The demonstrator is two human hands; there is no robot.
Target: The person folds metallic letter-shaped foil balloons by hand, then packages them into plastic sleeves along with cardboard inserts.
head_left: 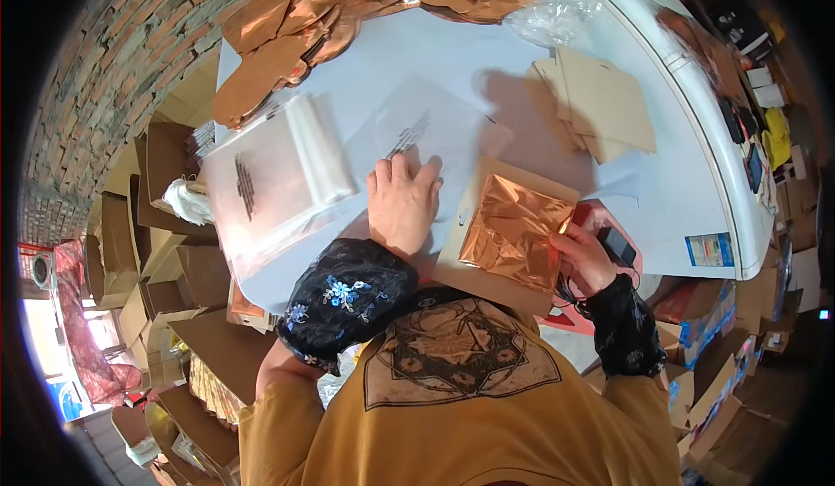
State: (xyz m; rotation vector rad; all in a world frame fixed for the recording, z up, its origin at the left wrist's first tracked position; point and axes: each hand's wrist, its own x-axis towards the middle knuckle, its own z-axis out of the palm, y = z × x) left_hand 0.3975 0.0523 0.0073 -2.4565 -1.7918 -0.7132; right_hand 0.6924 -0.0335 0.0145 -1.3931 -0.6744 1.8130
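My left hand point(404, 205) rests on a clear plastic bag point(422, 125) with printed text, lying flat on the pale table point(383, 51); its fingers are bent and a little apart. My right hand point(584, 256) pinches the right edge of a folded copper-coloured foil piece point(513, 229), which lies on a brown cardboard sheet point(452, 264) near the table's front edge. To the left of my left hand is a stack of clear printed bags point(270, 182). Several tan cardboard sheets point(604, 99) lie loosely stacked at the right rear.
Copper foil pieces point(322, 29) spread along the far edge, beside crumpled clear plastic point(557, 16). A pink stool or basket point(613, 221) with a black device point(617, 247) is by my right wrist. Open cardboard boxes point(187, 273) stand left, below a brick wall point(104, 77).
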